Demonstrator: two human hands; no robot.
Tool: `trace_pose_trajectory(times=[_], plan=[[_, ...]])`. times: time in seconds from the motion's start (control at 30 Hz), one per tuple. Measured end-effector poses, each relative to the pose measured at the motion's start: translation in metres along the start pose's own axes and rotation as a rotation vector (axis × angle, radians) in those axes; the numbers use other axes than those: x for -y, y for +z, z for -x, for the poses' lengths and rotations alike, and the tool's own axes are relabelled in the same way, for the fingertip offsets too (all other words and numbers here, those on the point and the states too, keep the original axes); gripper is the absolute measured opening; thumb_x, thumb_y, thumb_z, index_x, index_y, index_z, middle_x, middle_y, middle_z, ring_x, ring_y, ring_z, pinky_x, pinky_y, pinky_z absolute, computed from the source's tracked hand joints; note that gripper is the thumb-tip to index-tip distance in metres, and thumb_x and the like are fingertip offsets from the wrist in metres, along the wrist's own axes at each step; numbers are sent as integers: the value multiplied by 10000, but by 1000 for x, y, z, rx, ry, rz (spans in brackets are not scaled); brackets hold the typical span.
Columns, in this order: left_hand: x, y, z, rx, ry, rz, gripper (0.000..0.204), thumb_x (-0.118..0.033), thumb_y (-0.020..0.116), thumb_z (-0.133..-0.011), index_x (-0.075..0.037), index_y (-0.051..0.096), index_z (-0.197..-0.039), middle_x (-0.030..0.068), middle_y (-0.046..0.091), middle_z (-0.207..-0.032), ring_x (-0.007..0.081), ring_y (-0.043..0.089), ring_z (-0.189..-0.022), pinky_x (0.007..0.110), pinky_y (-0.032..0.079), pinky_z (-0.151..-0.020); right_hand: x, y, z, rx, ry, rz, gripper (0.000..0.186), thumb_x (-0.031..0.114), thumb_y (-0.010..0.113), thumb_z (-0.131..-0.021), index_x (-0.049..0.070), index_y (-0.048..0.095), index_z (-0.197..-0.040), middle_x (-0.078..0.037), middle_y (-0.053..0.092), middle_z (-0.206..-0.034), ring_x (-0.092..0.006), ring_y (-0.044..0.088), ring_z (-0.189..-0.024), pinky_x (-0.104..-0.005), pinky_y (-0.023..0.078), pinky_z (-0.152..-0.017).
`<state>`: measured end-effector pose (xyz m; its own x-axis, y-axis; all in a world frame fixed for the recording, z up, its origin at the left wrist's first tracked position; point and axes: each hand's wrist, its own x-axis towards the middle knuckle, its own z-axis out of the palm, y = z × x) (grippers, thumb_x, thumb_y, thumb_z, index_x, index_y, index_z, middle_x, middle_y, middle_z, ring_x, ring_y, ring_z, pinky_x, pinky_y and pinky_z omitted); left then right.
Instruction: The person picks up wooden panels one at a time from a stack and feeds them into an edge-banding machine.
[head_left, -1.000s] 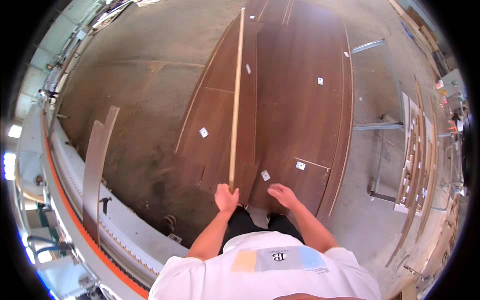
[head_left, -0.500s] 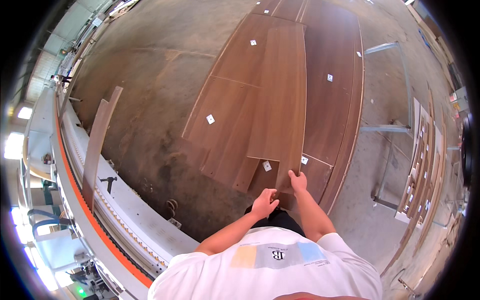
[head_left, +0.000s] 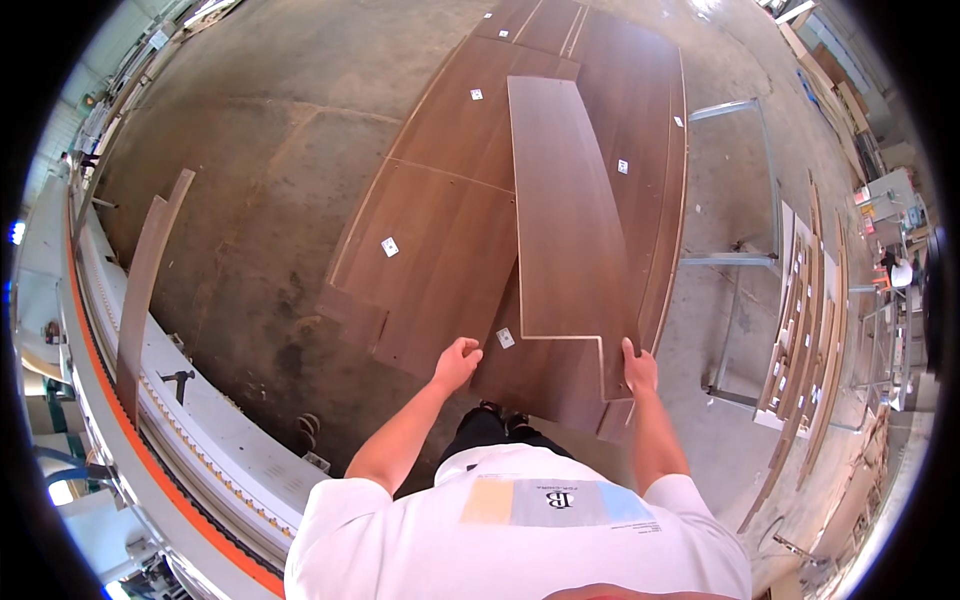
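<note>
A long brown wood-grain panel [head_left: 565,215] with a step cut out of its near end lies slanted over other brown panels. My right hand [head_left: 640,370] grips that panel's near right corner, thumb on top and the other fingers hidden beneath. My left hand [head_left: 458,364] hovers left of the notch, apart from the panel, its fingers loosely bent with nothing visible in them. Below and around lies a stack of wide brown panels [head_left: 430,235]. A small white label [head_left: 504,338] sits on the stack between my hands, and another white label [head_left: 390,247] lies farther left.
Along the left runs a long white and orange machine [head_left: 230,440], with narrow brown strips [head_left: 150,290] leaning on it and a black clamp-like part [head_left: 179,385]. To the right stand a grey metal frame [head_left: 730,258] and a pile of narrow labelled strips [head_left: 800,330]. Concrete floor [head_left: 250,200] surrounds the stack.
The notched panel has turned on the stack, its near end swinging right with my right hand and its notch fully showing. My left hand has moved left, away from the right one. The view has shifted.
</note>
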<state>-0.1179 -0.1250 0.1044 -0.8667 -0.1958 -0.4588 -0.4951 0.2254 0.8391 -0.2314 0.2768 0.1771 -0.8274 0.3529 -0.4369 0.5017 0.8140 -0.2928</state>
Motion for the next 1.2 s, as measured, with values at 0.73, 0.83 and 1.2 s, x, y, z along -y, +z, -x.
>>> trace_pose_trajectory(times=[0.73,0.83,1.2], plan=[[-80,117,-149,485,-396,1225,344,-356,600,-993,-37,646,-1115,58,711,-1027,194,675,-963,348,532,-875,-197,-251,147,92,42,59,404,351,700,-904,-30,714,-1036,-111,720,-801,-188,655,-752,-376,509,-708],[-72,132,-140,472,-306,1161,274,-259,601,-978,-18,654,-1096,74,706,-1051,213,676,-968,359,533,-905,-215,-258,139,37,-30,108,431,404,711,-876,-14,714,-983,-148,711,-786,-248,669,-730,-403,508,-695],[-75,192,43,186,-182,1562,328,-94,621,-932,-28,617,-1253,107,669,-1227,269,635,-1126,429,509,-1005,-278,-288,-6,-739,-343,562,623,473,715,-860,92,556,-1327,-178,588,-1291,-385,543,-1204,-473,438,-1019]])
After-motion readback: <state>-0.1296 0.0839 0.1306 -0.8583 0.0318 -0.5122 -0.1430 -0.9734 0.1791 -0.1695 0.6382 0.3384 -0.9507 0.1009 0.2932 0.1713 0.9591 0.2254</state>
